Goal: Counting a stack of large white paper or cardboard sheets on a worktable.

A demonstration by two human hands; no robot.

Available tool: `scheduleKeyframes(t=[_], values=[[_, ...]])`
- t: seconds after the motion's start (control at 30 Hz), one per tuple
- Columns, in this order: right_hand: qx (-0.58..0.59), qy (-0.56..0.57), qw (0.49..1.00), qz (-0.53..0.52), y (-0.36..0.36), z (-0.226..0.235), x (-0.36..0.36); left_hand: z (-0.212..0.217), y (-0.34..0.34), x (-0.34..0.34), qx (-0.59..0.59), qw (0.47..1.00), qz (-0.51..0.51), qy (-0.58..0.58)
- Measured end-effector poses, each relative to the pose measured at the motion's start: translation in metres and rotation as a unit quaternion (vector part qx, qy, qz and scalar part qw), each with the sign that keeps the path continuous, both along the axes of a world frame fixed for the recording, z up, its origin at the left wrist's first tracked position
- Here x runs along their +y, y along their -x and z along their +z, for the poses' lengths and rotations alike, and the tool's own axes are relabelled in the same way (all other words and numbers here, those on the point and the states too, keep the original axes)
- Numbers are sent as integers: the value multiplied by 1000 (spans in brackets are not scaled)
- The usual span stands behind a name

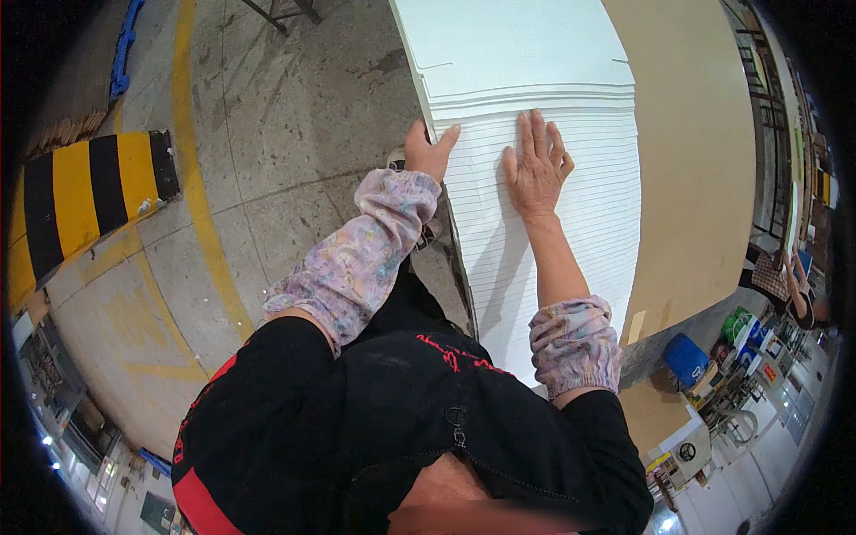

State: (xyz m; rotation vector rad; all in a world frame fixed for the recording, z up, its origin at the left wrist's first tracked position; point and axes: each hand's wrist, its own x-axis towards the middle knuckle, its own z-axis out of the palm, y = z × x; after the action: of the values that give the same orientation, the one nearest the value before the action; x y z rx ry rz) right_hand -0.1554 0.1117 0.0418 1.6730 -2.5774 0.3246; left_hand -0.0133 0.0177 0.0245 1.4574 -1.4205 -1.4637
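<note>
On one white sheet stack [544, 267], two hands [535, 169] press.

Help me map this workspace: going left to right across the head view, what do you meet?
Striped bumper → yellow floor line → left hand → right hand on the white sheet stack → brown board → blue tub
</note>
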Motion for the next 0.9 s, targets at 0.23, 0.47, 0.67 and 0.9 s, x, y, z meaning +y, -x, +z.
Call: scheduleKeyframes(t=[0.23, 0.47, 0.67, 0.9], values=[[-2, -13, 1000, -1, 0, -1, -1, -7, -2, -3, -15, 1000, -18, 8], [2, -11, 1000, -3, -1, -4, -1, -10, -4, -4, 40, 999, -9, -35], [1, -22, 1000, -3, -3, -4, -3, -19, -4, -4, 80, 996, 32, -29], [1, -20, 1000, -2, -5, -7, -5, -9, -1, 1, 68, 994, 73, -35]])
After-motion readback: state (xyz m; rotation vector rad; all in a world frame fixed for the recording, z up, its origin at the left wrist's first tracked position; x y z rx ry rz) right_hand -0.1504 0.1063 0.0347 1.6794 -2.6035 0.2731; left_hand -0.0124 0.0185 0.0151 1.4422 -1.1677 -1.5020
